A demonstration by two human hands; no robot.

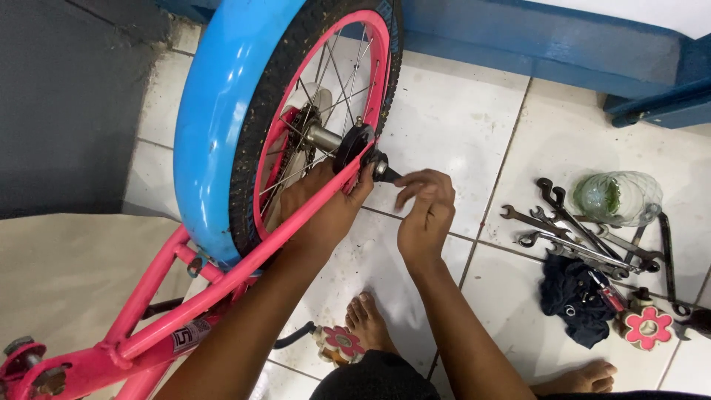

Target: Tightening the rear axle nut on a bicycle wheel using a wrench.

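A pink child's bicycle frame (pixel 222 281) lies across the floor with its rear wheel (pixel 318 96) up, under a blue mudguard (pixel 215 111). My left hand (pixel 326 204) reaches through beside the pink stay, fingers against the frame near the black hub part (pixel 352 144). My right hand (pixel 426 211) pinches the end of the axle nut (pixel 384 170) with thumb and fingertips. The chain sprocket (pixel 296 126) shows behind the spokes.
Several wrenches (pixel 578 233) lie on the white tiles at right, beside a clear glass jar (pixel 618 196), a dark cloth (pixel 574 296) and a pink flower-shaped part (pixel 648 326). Another flower-shaped pedal (pixel 337 344) sits by my foot (pixel 366 318). A blue ledge (pixel 555 44) runs behind.
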